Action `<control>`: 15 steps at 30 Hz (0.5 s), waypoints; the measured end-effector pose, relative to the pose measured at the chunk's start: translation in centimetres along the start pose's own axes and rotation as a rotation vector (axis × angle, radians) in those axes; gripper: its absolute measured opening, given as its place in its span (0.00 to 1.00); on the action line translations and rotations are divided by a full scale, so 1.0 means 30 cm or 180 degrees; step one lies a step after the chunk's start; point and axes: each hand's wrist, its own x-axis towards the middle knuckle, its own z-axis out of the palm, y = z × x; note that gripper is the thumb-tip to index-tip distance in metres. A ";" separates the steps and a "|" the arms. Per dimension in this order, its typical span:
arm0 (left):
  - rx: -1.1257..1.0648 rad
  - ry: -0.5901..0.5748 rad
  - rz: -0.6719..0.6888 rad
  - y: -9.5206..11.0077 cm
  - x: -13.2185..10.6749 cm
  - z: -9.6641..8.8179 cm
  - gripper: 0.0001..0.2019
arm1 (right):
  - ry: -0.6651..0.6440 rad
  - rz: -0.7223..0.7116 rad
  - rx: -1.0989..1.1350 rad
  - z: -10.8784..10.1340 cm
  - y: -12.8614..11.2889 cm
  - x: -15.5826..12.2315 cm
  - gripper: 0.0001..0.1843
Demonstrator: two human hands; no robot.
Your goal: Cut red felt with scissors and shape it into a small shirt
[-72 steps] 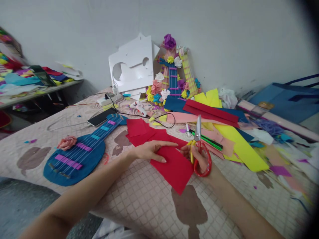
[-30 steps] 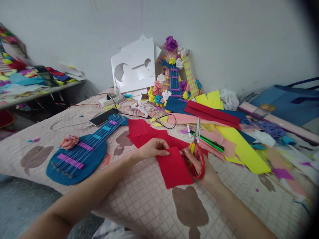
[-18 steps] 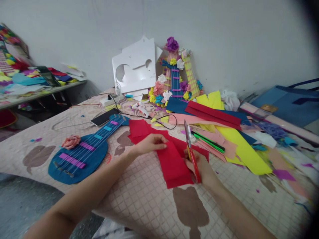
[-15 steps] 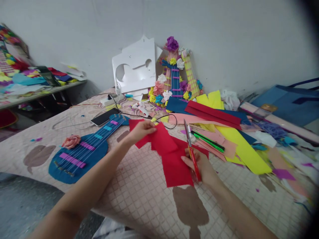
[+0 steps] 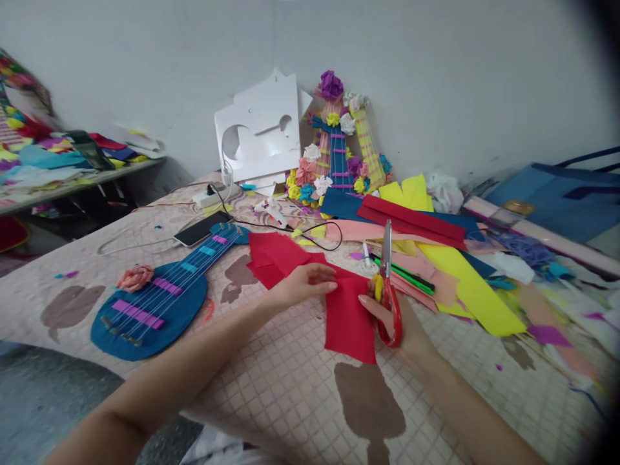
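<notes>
In my right hand (image 5: 394, 316) are red-handled scissors (image 5: 390, 303), blades pointing up and away from me. The thumb of that hand also rests on the right edge of a red crepe paper piece (image 5: 349, 323), which lies in front of me. My left hand (image 5: 307, 284) reaches over the paper's left side, fingers stretched out and a little apart, their tips at its upper left edge. More red pieces (image 5: 276, 252) lie overlapped just beyond the left hand. Whether the left fingertips press on the paper is hard to make out.
A blue paper guitar (image 5: 159, 290) with a pink flower lies on the left, a phone (image 5: 201, 229) behind it. Beyond are a glue gun (image 5: 274, 213) and a power strip (image 5: 213, 194). Decorated guitars (image 5: 339, 148) lean on the wall. Yellow strips (image 5: 472, 287) and green pens (image 5: 407, 274) lie right.
My left hand has let go of the upper red pieces and moved right and nearer to the front piece. Those pieces now lie on the table. The scissors have turned more upright.
</notes>
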 end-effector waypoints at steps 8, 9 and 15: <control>-0.1166 0.0194 -0.0579 -0.015 -0.005 0.004 0.20 | 0.0225 -0.0188 0.0127 -0.004 -0.008 0.006 0.15; -0.0943 0.0358 -0.0428 -0.005 -0.010 0.009 0.18 | 0.0260 -0.0238 0.0018 -0.004 -0.013 0.003 0.15; -0.0411 0.0337 -0.0197 0.075 -0.100 0.106 0.22 | 0.0360 -0.0375 -0.0790 0.019 -0.043 -0.028 0.19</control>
